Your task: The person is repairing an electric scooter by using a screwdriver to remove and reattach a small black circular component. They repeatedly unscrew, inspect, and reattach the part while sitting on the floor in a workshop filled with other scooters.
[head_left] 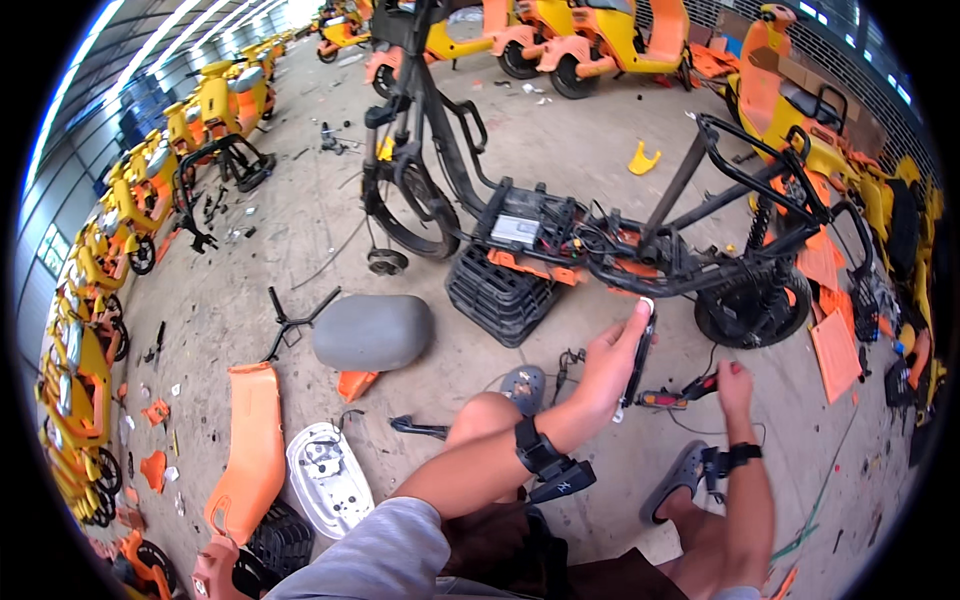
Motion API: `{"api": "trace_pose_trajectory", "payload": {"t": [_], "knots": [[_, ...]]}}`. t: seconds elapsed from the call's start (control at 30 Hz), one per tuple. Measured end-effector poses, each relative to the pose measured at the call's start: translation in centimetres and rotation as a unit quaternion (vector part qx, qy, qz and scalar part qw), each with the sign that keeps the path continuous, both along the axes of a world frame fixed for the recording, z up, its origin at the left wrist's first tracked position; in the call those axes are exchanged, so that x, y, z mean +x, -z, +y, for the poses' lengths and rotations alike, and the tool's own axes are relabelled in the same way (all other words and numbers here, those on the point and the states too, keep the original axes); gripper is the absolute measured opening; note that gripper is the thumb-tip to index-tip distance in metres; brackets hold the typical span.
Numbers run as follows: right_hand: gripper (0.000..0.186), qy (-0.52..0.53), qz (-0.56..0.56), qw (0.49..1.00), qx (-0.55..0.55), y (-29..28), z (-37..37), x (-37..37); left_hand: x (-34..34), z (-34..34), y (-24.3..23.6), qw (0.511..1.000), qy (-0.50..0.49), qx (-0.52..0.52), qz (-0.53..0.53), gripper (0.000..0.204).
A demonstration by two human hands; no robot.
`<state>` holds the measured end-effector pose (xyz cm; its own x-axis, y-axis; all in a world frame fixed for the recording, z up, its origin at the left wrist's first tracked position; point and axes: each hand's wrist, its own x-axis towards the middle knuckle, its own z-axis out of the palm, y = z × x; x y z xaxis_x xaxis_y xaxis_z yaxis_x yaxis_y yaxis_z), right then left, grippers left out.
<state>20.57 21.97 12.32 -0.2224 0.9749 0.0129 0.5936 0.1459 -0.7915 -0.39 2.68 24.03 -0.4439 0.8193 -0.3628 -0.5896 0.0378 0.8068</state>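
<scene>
My left hand [612, 368] is closed around a narrow dark bar-like part [637, 365] with pale ends, whose kind I cannot make out. It is held just below the stripped scooter frame [690, 270]. To its right, my right hand [736, 386] grips a red-and-black tool handle [703, 387]; the tool's working end is not clear. Close to that handle's left end is another red, yellow and black tool [660, 400]. On the frame's floor section sit a silver box [515, 230] and loose wiring [590, 235]. A black plastic crate [500, 295] stands under the frame.
On the floor to my left lie a grey seat [373, 332], a long orange panel [255, 430] and a white oval shell [328, 475]. Orange panels [830, 350] lie right of the rear wheel [755, 310]. Yellow scooters [215, 100] line the left side, with more at the back.
</scene>
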Motion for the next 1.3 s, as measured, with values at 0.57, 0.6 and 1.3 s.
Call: {"api": "trace_pose_trajectory", "payload": {"t": [0.57,0.6,1.3], "knots": [[0.025,0.079,0.496,0.853,-0.138,-12.0,-8.9,3.0,-1.3,0.0,0.4,0.980,-0.138,0.060,-0.126,0.062],[0.025,0.072,0.508,0.844,-0.156,-12.3,-9.1,3.0,-1.2,0.0,0.2,0.981,-0.144,0.068,-0.112,0.059],[0.024,-0.125,0.457,0.878,-0.063,-15.0,-14.2,2.0,-1.2,-0.4,-1.5,0.983,-0.047,0.177,-0.023,0.063]]}}
